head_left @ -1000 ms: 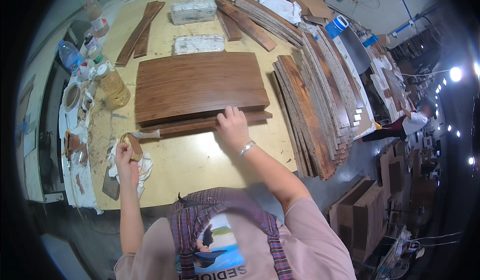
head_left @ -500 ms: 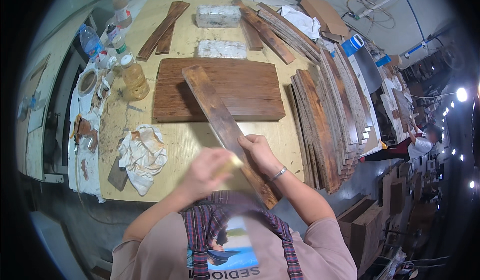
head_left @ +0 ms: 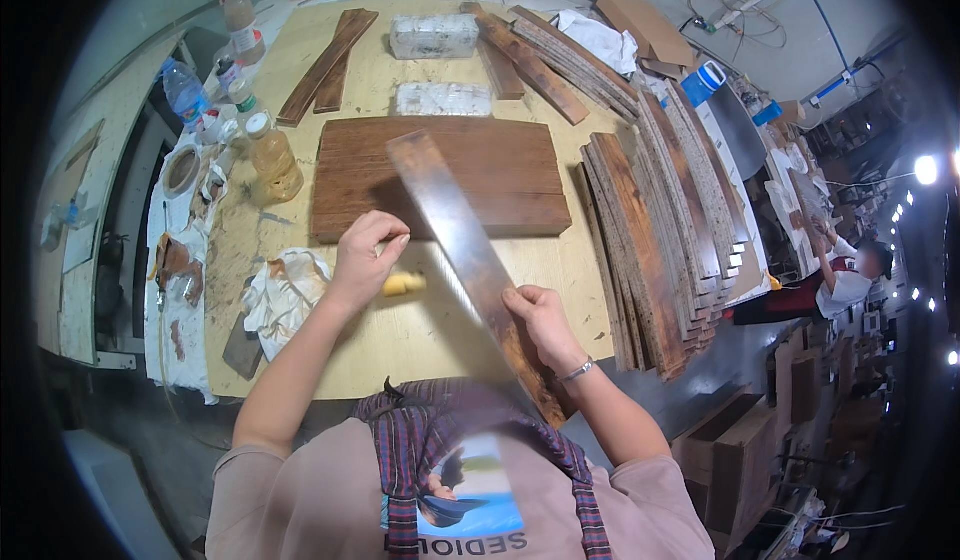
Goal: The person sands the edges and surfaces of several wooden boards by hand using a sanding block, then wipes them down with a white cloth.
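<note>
The right hand [head_left: 540,322] is gripping a long dark plank [head_left: 470,260], tilting it up across the near edge of the wide board [head_left: 440,175], so the left hand [head_left: 365,255], pinching a small yellowish pad [head_left: 403,284], is reaching its face.

Woodworking workshop, stained planks [head_left: 660,230] stacked on a workbench [head_left: 420,330], finish bottles [head_left: 270,155], stained rags [head_left: 280,295]

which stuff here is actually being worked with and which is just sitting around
In use:
- plank, held tilted by the right hand
- yellowish pad in the left hand

Lying about:
- wide board
- plank stack
- stained rag
- bottles
- two wrapped blocks
</note>
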Available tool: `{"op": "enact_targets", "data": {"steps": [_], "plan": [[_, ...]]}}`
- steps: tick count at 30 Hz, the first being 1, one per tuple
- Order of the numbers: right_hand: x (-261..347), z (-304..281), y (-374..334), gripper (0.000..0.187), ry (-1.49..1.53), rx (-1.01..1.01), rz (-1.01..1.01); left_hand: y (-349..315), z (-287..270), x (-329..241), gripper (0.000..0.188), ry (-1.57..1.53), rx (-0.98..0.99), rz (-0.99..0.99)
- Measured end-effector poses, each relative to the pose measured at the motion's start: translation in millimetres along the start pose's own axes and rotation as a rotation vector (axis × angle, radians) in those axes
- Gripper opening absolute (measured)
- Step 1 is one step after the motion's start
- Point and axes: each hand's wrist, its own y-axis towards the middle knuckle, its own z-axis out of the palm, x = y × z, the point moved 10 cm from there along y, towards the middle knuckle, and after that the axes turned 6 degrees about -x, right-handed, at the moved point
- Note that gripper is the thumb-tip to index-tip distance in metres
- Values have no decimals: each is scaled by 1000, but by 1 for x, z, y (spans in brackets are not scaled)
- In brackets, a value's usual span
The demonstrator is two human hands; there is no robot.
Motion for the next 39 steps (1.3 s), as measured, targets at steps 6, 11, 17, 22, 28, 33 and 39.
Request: {"op": "enact_targets", "data": {"steps": [6, 11, 17, 22, 28, 33, 39], "plan": [[-17, -34, 6, 24, 11, -78, -65, -40, -18, 57, 9, 180, -64, -136], [-20, -43, -3, 25, 8, -145, -58, -48, -26, 59, 10, 273, -118, -136], [-12, -42, -11, 25, 19, -154, -98, -65, -38, 77, 19, 363, -172, -144], [-17, -40, -10, 25, 28, -131, -63, -61, -27, 53, 33, 575, -73, 143], [-10, -31, -9, 26, -27, -102, -125, -50, -17, 58, 37, 636, 109, 61], [-1, -24, -18, 26, -43, -95, -159, -14, -17, -31, 39, 122, -52, -44], [18, -15, -16, 23, -5, -92, -174, 13, 12, -63, 38, 121, -143, 78]]}}
